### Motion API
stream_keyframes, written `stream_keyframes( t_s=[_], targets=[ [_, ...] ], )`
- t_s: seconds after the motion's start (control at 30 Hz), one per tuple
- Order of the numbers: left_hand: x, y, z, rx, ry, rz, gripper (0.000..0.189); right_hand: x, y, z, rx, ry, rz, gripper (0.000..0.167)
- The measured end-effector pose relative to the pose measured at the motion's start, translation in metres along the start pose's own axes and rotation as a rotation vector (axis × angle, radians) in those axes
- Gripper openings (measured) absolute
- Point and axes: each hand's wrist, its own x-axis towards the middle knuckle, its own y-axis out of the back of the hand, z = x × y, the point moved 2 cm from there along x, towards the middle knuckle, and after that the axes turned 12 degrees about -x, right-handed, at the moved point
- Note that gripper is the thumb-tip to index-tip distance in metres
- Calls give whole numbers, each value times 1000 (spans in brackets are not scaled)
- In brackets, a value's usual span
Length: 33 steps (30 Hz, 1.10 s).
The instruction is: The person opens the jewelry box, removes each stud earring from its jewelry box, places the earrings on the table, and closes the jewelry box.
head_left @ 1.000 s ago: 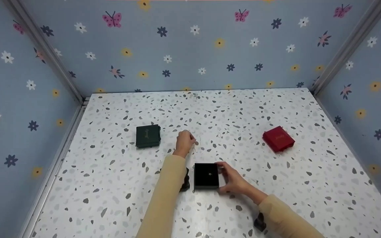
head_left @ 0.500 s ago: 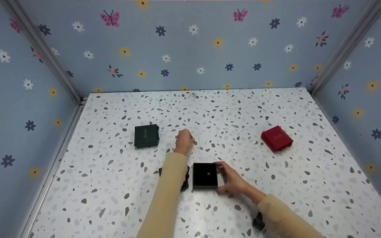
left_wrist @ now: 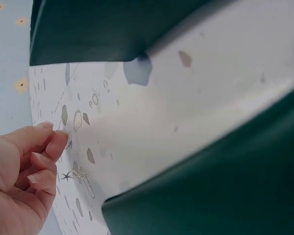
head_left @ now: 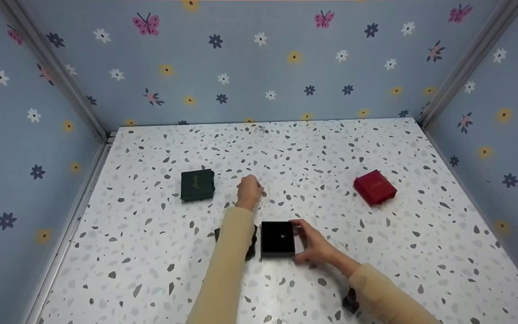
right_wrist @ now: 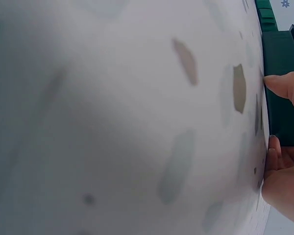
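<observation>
A small open jewellery box [head_left: 277, 239], dark green outside with a black inside, stands near the front middle of the table. A tiny star-shaped piece [head_left: 283, 236] shines on its black lining. My right hand [head_left: 315, 245] grips the box's right side, thumb and fingers at opposite corners; its green wall [right_wrist: 281, 105] fills the space between them in the right wrist view. Farther back, my left hand [head_left: 249, 191] pinches what looks like a fine chain [left_wrist: 65, 95] between thumb and forefinger. Beneath those fingers lie a star-tipped jewellery piece [left_wrist: 77, 175] and thin rings [left_wrist: 78, 120].
A closed green box [head_left: 197, 185] sits left of my left hand; a red box [head_left: 375, 187] lies turned at the right. Dark shapes [head_left: 252, 247] show partly under my left forearm. Patterned walls [head_left: 259, 58] border the speckled table [head_left: 322, 153].
The head view has shifted slightly. Both hands keep nearly the same places, the right at the box and the left over the small jewellery.
</observation>
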Motion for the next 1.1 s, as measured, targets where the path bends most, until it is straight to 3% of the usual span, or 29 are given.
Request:
stream_keyframes(
  t_s=[0.17,0.4,0.67,0.83,1.1],
  targets=[
    [0,2,-1,-16,-20,18,9,-1,7,-18,30,8,-11,85],
    [-3,6,0,-25,-52,6,11,-1,7,-21,22,0,-14,85],
    [-6,16,7,-21,-67,-20,14,-1,7,-26,-6,60,2,82],
    [-10,19,11,33,-61,-27,20,-1,5,-19,-15,59,16,84],
    [-17,22,20,119,-95,-53,31,1,-4,12,-36,37,14,89]
  ],
)
